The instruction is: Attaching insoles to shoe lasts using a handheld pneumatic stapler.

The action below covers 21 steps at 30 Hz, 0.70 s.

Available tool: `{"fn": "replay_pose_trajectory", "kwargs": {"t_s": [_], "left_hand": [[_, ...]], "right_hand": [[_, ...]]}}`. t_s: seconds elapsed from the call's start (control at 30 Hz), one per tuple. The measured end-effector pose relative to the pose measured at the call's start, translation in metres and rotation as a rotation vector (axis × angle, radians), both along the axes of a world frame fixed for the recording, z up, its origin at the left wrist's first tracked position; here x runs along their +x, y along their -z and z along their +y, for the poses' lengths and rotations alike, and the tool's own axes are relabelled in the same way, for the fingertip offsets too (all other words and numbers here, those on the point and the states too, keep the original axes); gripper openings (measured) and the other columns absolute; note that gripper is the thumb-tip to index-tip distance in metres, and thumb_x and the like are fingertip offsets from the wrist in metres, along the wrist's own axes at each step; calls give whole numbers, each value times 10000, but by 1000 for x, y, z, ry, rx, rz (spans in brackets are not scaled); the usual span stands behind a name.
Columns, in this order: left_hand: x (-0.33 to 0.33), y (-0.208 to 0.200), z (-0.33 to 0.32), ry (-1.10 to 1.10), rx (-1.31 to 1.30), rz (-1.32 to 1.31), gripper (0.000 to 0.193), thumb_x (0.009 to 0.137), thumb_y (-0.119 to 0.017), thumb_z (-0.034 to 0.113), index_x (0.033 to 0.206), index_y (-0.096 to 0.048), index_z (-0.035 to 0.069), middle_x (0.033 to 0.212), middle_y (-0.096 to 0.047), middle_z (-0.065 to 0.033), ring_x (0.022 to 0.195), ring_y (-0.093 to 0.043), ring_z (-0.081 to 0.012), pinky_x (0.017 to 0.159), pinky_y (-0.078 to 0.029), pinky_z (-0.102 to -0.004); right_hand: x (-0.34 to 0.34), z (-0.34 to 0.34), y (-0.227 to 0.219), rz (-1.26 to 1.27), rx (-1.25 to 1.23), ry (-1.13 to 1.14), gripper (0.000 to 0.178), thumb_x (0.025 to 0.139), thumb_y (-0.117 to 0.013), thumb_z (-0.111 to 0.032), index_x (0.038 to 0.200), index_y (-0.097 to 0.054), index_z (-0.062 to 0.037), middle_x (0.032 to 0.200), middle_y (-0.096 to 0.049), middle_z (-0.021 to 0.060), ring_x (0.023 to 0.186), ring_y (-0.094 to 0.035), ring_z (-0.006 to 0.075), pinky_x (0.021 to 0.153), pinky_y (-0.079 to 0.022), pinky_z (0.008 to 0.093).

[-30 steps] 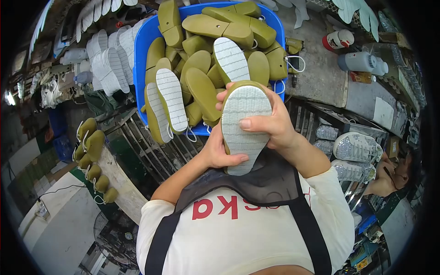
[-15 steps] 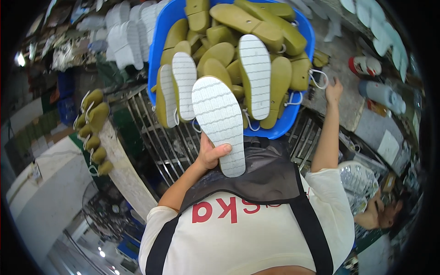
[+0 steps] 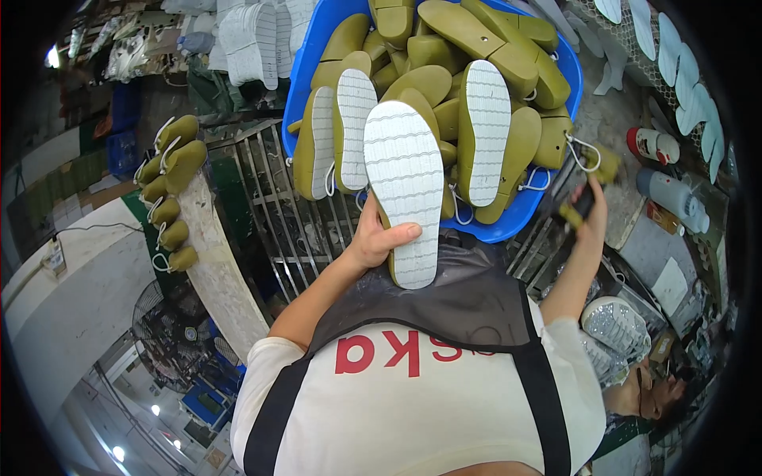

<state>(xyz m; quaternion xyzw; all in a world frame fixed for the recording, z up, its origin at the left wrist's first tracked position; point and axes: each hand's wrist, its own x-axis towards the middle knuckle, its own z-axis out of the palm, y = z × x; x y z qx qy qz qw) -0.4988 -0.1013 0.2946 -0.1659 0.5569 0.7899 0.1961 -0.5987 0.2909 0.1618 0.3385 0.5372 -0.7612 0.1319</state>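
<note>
My left hand (image 3: 377,238) is closed round the heel half of an olive shoe last, its thumb pressing on the white insole (image 3: 405,178) that covers the last's underside. The insole has wavy grey lines across it, and its toe points away from me. At the right, beside the tub, my right hand (image 3: 589,208) grips a yellow-and-black hand tool (image 3: 573,213); motion smears it, so its exact kind is unclear. Ahead stands a blue tub (image 3: 508,232) heaped with olive shoe lasts (image 3: 476,47). A few lasts there carry white insoles (image 3: 486,135) too.
A metal rack (image 3: 274,198) lies under the tub. More lasts (image 3: 184,165) line a ledge at the left, with a black fan (image 3: 163,325) below. White insoles (image 3: 248,40) are stacked at the far left. Bottles (image 3: 671,194) stand on the right-hand bench; a person (image 3: 647,393) is at the lower right.
My right hand has taken hold of the yellow-and-black tool and drawn it back toward me. The left hand still holds the last with its insole. The whole view has shifted slightly.
</note>
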Motion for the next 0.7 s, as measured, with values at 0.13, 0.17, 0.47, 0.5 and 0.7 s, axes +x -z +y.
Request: {"fn": "replay_pose_trajectory", "kwargs": {"t_s": [0.13, 0.17, 0.47, 0.5, 0.7], "left_hand": [[-17, 4, -4, 77, 20, 40, 802, 736, -708, 231, 1375, -286, -8, 1213, -528, -152, 1109, -529, -228, 972, -412, -364], [-19, 6, -5, 112, 8, 37, 807, 738, -707, 238, 1377, -280, -8, 1212, -525, -154, 1106, -528, -228, 973, -411, -366], [-27, 9, -19, 308, 138, 123, 755, 754, -681, 205, 1366, -288, 2, 1203, -531, -159, 1084, -543, -227, 936, -441, -367], [-27, 10, -20, 324, 154, 122, 755, 754, -681, 205, 1366, -288, 2, 1203, -531, -159, 1084, -543, -227, 936, -441, -367], [-27, 22, -26, 166, 255, -26, 606, 770, -642, 214, 1279, -396, -2, 1077, -573, -143, 925, -601, -212, 782, -517, -338]], "right_hand": [[71, -39, -114, 242, -173, 7, 436, 809, -622, -139, 1202, -509, 12, 743, -550, 81, 674, -535, 167, 625, -433, 292], [73, -51, -141, 325, -105, -71, 477, 795, -625, -124, 1228, -497, 28, 759, -553, 87, 680, -534, 168, 636, -429, 286], [13, -142, -213, 854, 776, -1068, 433, 682, -747, -133, 1062, -581, -11, 889, -653, 99, 765, -641, 190, 708, -503, 310], [5, -154, -219, 858, 749, -1195, 436, 617, -780, -102, 1007, -604, -19, 850, -669, 98, 740, -656, 172, 684, -518, 296], [60, -173, -219, 658, 575, -1245, 527, 549, -785, -237, 1018, -618, -66, 820, -650, 142, 756, -660, 311, 688, -520, 331]]}}
